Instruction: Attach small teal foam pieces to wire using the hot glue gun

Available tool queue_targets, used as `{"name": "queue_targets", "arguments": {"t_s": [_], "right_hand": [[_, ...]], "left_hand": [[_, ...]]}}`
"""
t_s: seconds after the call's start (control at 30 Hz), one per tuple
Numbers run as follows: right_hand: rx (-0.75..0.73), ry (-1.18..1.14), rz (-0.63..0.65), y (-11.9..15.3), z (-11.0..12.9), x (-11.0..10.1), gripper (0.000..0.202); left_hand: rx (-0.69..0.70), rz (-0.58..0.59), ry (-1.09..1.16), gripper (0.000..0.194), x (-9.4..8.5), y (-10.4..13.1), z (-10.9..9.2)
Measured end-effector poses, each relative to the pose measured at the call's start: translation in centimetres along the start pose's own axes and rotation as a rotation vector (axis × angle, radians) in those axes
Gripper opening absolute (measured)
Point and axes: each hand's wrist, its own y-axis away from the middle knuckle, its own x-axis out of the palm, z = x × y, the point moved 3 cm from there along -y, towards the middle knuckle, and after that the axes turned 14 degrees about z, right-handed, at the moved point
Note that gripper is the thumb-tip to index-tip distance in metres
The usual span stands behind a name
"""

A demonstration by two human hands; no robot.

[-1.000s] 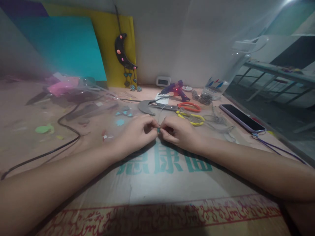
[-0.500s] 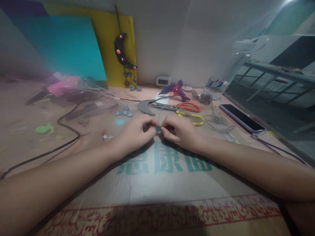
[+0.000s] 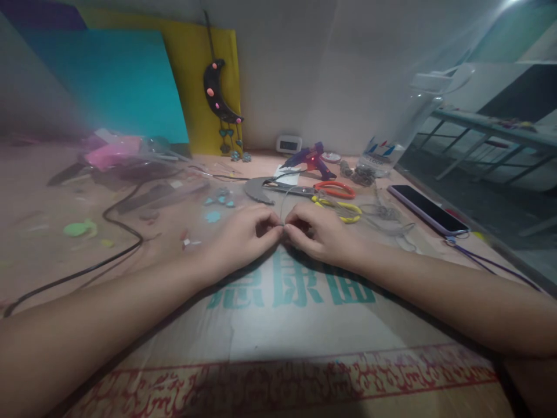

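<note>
My left hand [image 3: 250,235] and my right hand [image 3: 321,235] meet fingertip to fingertip over the cardboard [image 3: 278,331], both closed in a pinch. A thin grey string [image 3: 282,204] arches up from where the fingertips join. The small teal piece between them is now almost wholly covered by my fingers. Beyond my hands lies a grey crescent cutout [image 3: 257,190]. Just left of it are small light-blue pieces [image 3: 221,199] and a light-blue flower shape [image 3: 213,216].
Orange-handled scissors [image 3: 335,189] and yellow-handled scissors [image 3: 342,209] lie behind my right hand, near tangled string [image 3: 383,212]. A purple glue gun [image 3: 311,159], a white digital clock [image 3: 289,144] and a clear bottle [image 3: 391,133] stand farther back. A phone [image 3: 429,209] lies right; a black cable [image 3: 117,252] winds left.
My left fingertips have moved slightly right, up against my right ones. The teal piece that showed between them is now covered.
</note>
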Motion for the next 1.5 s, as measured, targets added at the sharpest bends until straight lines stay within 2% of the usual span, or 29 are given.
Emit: {"name": "queue_targets", "arguments": {"t_s": [0.17, 0.5, 1.07, 1.2, 1.33, 1.5], "right_hand": [[-0.012, 0.027, 0.029, -0.05, 0.01, 0.17, 0.011], [-0.124, 0.074, -0.010, -0.06, 0.31, 0.51, 0.012], [-0.105, 0.095, -0.011, -0.08, 0.39, 0.39, 0.012], [-0.086, 0.091, -0.034, 0.00, 0.40, 0.26, 0.014], [-0.001, 0.040, -0.046, 0.01, 0.25, -0.10, 0.012], [0.090, -0.067, -0.066, -0.04, 0.01, -0.43, 0.011]], "left_hand": [[-0.018, 0.008, -0.003, 0.014, -0.11, -0.06, -0.24], [-0.058, 0.030, 0.057, 0.007, -0.34, -0.19, -0.66], [-0.171, 0.034, 0.248, 0.014, 0.08, -0.26, 0.25], [-0.210, 0.024, 0.301, 0.013, -0.09, -0.36, 0.17], [-0.251, -0.043, 0.324, 0.014, -0.57, -0.51, 0.19], [-0.190, -0.046, 0.311, 0.023, -0.61, -0.60, 0.17]]}}
